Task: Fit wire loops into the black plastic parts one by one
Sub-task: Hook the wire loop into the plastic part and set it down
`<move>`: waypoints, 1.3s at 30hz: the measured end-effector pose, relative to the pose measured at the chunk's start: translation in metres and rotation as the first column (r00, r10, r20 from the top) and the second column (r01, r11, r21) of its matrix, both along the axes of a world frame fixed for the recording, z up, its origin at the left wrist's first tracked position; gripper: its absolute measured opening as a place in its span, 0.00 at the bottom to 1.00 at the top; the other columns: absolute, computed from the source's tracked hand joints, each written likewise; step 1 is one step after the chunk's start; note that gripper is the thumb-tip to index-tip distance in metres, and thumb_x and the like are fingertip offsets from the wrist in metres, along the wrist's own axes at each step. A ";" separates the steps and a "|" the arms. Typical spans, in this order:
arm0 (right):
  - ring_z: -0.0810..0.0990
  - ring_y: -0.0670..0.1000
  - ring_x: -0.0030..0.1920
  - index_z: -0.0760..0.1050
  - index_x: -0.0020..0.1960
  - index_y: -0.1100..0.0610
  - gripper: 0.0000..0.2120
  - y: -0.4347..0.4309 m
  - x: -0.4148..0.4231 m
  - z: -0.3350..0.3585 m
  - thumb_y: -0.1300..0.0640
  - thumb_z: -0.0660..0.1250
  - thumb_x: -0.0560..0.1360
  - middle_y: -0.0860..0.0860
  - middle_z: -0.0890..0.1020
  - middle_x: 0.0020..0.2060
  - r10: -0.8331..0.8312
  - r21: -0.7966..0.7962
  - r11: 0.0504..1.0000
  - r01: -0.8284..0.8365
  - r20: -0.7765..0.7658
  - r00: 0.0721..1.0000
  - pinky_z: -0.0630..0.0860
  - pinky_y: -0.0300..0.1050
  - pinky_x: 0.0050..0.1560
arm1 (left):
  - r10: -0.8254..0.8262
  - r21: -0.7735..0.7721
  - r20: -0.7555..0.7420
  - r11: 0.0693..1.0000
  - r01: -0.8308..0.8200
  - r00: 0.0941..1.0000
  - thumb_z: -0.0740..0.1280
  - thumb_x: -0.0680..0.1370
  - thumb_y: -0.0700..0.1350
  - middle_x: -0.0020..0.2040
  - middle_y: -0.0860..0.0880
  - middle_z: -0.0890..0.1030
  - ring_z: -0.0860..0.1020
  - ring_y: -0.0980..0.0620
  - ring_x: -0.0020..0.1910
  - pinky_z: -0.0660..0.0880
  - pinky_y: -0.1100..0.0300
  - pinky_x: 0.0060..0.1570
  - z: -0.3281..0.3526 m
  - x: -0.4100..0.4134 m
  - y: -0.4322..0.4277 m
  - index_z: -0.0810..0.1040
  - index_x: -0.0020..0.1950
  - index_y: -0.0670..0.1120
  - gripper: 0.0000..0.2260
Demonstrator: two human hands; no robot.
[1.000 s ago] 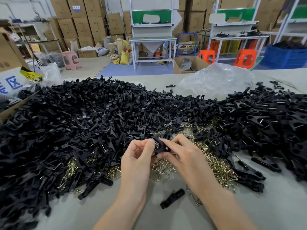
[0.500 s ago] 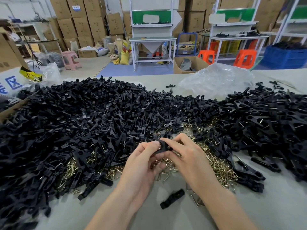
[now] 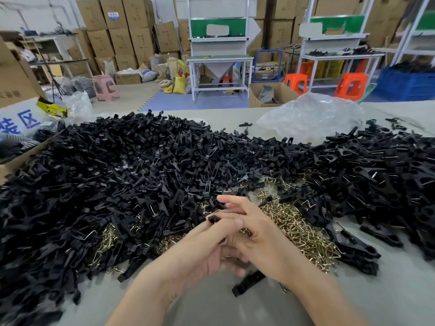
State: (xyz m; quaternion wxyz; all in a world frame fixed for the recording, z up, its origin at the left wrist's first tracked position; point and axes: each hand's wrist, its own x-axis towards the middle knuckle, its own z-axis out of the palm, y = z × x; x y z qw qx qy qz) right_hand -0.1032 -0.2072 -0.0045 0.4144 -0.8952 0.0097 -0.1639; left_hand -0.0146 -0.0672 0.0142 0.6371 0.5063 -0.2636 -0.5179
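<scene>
My left hand (image 3: 200, 252) and my right hand (image 3: 259, 234) meet over the table's near middle, fingers overlapping. Between them sits a small black plastic part (image 3: 213, 218), gripped by the left fingers; only its top end shows. My right thumb presses against it while the other right fingers are stretched out above. Any wire loop in the part is hidden by the fingers. A heap of brass-coloured wire loops (image 3: 299, 231) lies just behind and right of the hands. A huge pile of black plastic parts (image 3: 122, 175) spreads across the table.
One loose black part (image 3: 248, 282) lies on the grey table (image 3: 376, 300) under my right wrist. More black parts (image 3: 381, 170) are heaped at the right. A crumpled clear plastic bag (image 3: 310, 116) sits at the back, a cardboard box (image 3: 21, 118) at the far left.
Both hands have drawn closer to me and lower, pressing together around the black part. The right fingers have straightened out above it.
</scene>
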 end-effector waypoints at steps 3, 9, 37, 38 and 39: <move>0.64 0.41 0.74 0.78 0.66 0.40 0.16 0.001 -0.001 0.004 0.53 0.66 0.81 0.35 0.66 0.73 0.036 0.022 0.999 -0.036 0.013 0.999 0.67 0.46 0.74 | 0.003 -0.040 0.073 0.999 0.000 0.997 0.71 0.75 0.54 0.51 0.38 0.81 0.81 0.46 0.43 0.79 0.55 0.38 -0.002 0.002 0.000 0.81 0.61 0.49 0.17; 0.63 0.34 0.74 0.65 0.74 0.33 0.32 -0.001 -0.002 0.004 0.53 0.73 0.77 0.27 0.63 0.72 0.048 0.085 0.995 -0.047 -0.011 0.999 0.61 0.28 0.70 | 0.165 -0.059 0.136 0.986 -0.159 0.977 0.72 0.75 0.55 0.40 0.46 0.80 0.73 0.51 0.34 0.75 0.60 0.34 -0.005 0.004 -0.007 0.82 0.50 0.46 0.13; 0.86 0.50 0.51 0.73 0.63 0.57 0.23 -0.100 0.003 0.080 0.44 0.70 0.75 0.55 0.84 0.57 -0.600 0.950 0.309 0.033 0.168 0.782 0.83 0.43 0.49 | 0.240 -0.119 0.004 0.964 -0.238 0.971 0.75 0.69 0.60 0.55 0.40 0.84 0.83 0.43 0.48 0.81 0.52 0.44 -0.015 0.003 -0.012 0.76 0.67 0.52 0.28; 0.86 0.51 0.52 0.69 0.65 0.60 0.24 -0.111 0.002 0.087 0.45 0.69 0.77 0.57 0.83 0.58 -0.594 0.981 0.196 -0.001 0.120 0.795 0.83 0.44 0.50 | 0.286 -0.124 0.035 0.952 -0.280 0.958 0.75 0.70 0.59 0.53 0.41 0.84 0.83 0.44 0.46 0.80 0.51 0.43 -0.014 0.001 -0.012 0.79 0.64 0.53 0.24; 0.86 0.51 0.52 0.67 0.66 0.61 0.24 -0.116 0.001 0.087 0.47 0.69 0.78 0.58 0.82 0.59 -0.562 0.987 0.160 0.007 0.086 0.823 0.83 0.44 0.50 | 0.341 -0.125 0.094 0.936 -0.329 0.935 0.74 0.72 0.57 0.51 0.43 0.85 0.83 0.46 0.43 0.80 0.52 0.41 -0.013 0.000 -0.012 0.80 0.60 0.56 0.18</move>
